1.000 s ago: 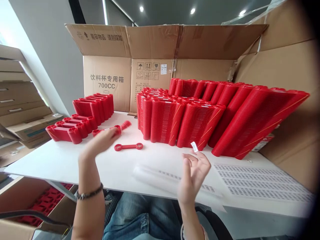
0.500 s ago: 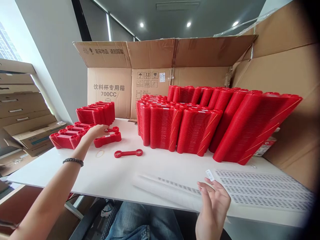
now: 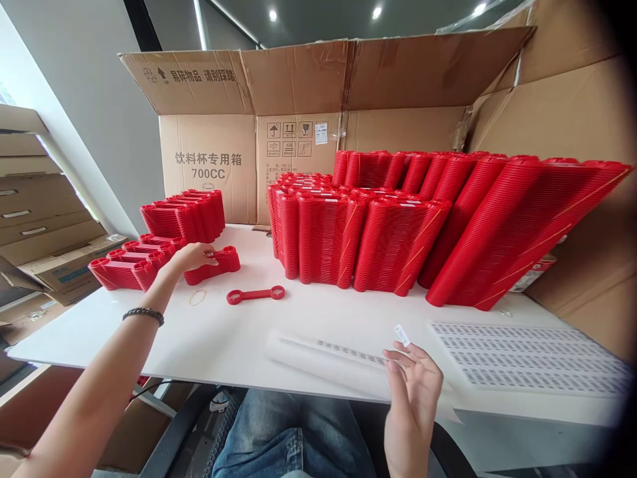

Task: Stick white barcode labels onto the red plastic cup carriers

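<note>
My left hand [image 3: 198, 257] reaches to a short stack of red plastic pieces with a ring at each end [image 3: 213, 269], its fingers closed on the top of the stack. A single red double-ringed piece [image 3: 255, 295] lies flat just to the right. At the front of the table my right hand [image 3: 415, 378] is raised with curled fingers, a small white printed label [image 3: 402, 334] at its fingertips. Beside its thumb lies a pale backing strip with a row of printed labels [image 3: 348, 352]. How firmly the fingers press on the label is hard to see.
Tall red stacks [image 3: 328, 245] stand at centre and right, and shorter ones [image 3: 186, 216] at back left. A label sheet [image 3: 527, 358] lies at right, a rubber band [image 3: 198, 297] at left. Cardboard [image 3: 298, 79] walls the white table [image 3: 199, 345] behind.
The loose red piece under my left hand has come down onto the short stack. My right hand, with the label, has shifted slightly left. The whole view has tilted down a little.
</note>
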Demonstrator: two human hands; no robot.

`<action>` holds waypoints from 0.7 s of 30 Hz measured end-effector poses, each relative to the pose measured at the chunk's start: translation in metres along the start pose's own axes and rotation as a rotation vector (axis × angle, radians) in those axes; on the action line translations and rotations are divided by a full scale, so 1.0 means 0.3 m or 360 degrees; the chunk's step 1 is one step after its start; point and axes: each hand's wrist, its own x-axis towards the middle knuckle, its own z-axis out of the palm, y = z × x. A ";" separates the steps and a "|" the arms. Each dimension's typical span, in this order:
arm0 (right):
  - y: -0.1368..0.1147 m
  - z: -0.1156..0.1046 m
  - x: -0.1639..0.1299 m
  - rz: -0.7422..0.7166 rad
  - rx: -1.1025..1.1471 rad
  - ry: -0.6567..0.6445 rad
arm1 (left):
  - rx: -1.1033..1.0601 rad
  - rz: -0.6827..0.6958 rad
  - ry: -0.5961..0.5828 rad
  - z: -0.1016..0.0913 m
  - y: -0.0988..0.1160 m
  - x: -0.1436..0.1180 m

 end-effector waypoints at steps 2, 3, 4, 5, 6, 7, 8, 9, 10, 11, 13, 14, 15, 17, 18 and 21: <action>0.004 -0.004 0.000 0.0002 -0.0004 -0.0006 | 0.0090 -0.0003 -0.0105 0.002 -0.004 0.002; 0.005 -0.006 -0.001 0.0007 -0.0009 -0.0008 | 0.0128 -0.0004 -0.0146 0.002 -0.005 0.003; 0.005 -0.007 -0.002 0.0014 -0.0015 -0.0011 | 0.0155 -0.0004 -0.0172 0.000 -0.006 0.003; 0.005 -0.007 -0.003 0.0020 -0.0018 -0.0015 | 0.0175 0.0000 -0.0190 -0.003 -0.006 0.003; 0.004 -0.007 -0.003 0.0022 -0.0019 -0.0019 | 0.0190 0.0008 -0.0201 -0.007 -0.006 0.002; 0.004 -0.007 -0.003 0.0019 -0.0018 -0.0023 | 0.0202 0.0015 -0.0208 -0.012 -0.005 0.002; 0.003 -0.006 -0.003 0.0015 -0.0015 -0.0028 | 0.0212 0.0021 -0.0214 -0.017 -0.004 0.002; 0.002 -0.004 -0.003 0.0011 -0.0013 -0.0035 | 0.0219 0.0024 -0.0221 -0.023 -0.003 0.001; 0.001 -0.001 -0.004 0.0007 -0.0009 -0.0041 | 0.0225 0.0022 -0.0231 -0.028 -0.002 0.001; 0.000 0.002 -0.004 0.0006 -0.0006 -0.0040 | 0.0230 0.0016 -0.0244 -0.032 0.000 0.000; -0.003 0.007 -0.007 0.0020 -0.0001 -0.0022 | 0.0236 0.0003 -0.0273 -0.039 0.003 0.000; -0.003 0.009 -0.008 0.0025 -0.0003 -0.0014 | 0.0238 -0.0001 -0.0287 -0.042 0.005 0.000; -0.003 0.009 -0.009 0.0026 -0.0010 -0.0008 | 0.0239 -0.0004 -0.0297 -0.044 0.006 0.001; 0.000 0.004 -0.007 0.0016 -0.0043 -0.0013 | 0.0238 -0.0005 -0.0311 -0.046 0.006 0.004; 0.002 -0.001 -0.005 0.0007 -0.0062 -0.0022 | 0.0239 -0.0004 -0.0315 -0.046 0.005 0.006; 0.006 -0.012 0.000 -0.0015 -0.0096 -0.0018 | 0.0247 -0.0007 -0.0317 -0.044 0.005 0.014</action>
